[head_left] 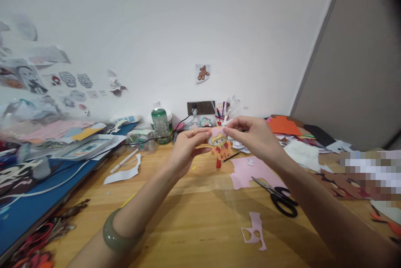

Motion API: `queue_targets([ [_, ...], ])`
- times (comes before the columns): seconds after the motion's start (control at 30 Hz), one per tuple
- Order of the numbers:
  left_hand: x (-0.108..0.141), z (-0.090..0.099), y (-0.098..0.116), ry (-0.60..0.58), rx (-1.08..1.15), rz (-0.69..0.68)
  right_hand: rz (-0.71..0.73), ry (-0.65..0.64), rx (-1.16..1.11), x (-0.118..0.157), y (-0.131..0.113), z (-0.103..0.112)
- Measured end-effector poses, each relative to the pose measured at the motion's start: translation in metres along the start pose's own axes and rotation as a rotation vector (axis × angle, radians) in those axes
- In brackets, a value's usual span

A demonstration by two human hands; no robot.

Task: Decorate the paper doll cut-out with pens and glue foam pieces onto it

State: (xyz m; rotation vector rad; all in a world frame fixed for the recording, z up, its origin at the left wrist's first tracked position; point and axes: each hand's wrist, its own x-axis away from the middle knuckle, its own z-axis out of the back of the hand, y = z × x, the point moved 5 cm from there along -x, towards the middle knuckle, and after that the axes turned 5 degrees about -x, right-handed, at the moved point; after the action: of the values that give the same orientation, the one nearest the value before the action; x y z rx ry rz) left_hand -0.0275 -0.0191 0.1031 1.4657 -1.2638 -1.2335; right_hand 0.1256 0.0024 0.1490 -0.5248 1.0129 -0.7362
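Observation:
Both hands hold up a paper cutout doll (221,146) above the table, its drawn face toward me. It has yellow hair, an orange lower part and a pink piece at the top. My left hand (189,147) pinches its upper left edge between thumb and fingers. On the other side my right hand (249,132) pinches the upper right by the pink piece. Below the right hand lies a pink paper sheet (242,172) with cut edges. Black-handled scissors (277,199) rest partly on it, blades pointing up and left.
Nearer me is a pink paper scrap (255,232) with holes. A white paper strip (125,174) and a white pen (124,160) lie at left. Behind stand a green bottle (161,124) and a pen holder (222,118). Orange paper (283,125) tops a pile at right.

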Motion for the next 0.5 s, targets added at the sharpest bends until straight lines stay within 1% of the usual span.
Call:
queue_targets([
  [0.17, -0.0009, -0.0010, -0.0010, -0.026, 0.030, -0.001, 0.033, 0.059, 0.092, 0.0017, -0.0040, 0.0012],
  [0.5, 0.0010, -0.0030, -0.0004, -0.014, 0.044, 0.010, 0.089, 0.120, 0.121, 0.0041, -0.0062, 0.0016],
])
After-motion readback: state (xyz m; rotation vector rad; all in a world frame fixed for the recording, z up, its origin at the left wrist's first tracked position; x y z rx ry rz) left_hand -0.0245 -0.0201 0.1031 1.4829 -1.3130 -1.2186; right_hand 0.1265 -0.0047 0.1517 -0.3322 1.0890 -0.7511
